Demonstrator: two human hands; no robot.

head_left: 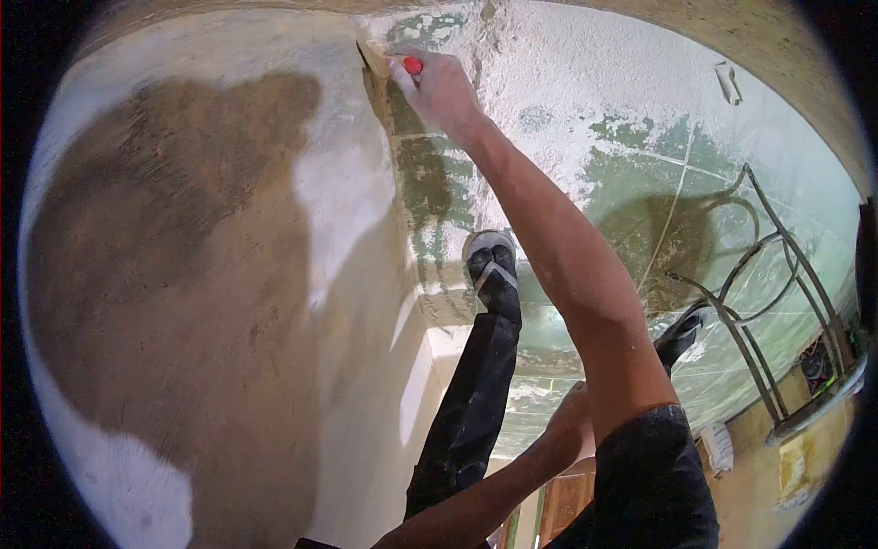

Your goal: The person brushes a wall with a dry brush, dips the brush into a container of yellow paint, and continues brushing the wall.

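Note:
My right hand (439,87) is stretched out and shut on a scraper with a red handle (412,65). Its flat blade (370,55) presses against the wall's edge where wall and floor meet. The wall (201,274) on the left is brown, damp-looking plaster with white patches. My left hand (569,414) is low in the view, partly hidden behind my right arm; its fingers cannot be made out. My leg in black trousers (476,384) ends in a foot wearing a sandal (489,256), planted on the floor.
The green tiled floor (658,210) is spattered with white plaster, thickest near the wall. A curved metal frame (764,284) stands at the right. A second foot (681,334) shows beside it. A white brush-like object (718,448) lies lower right.

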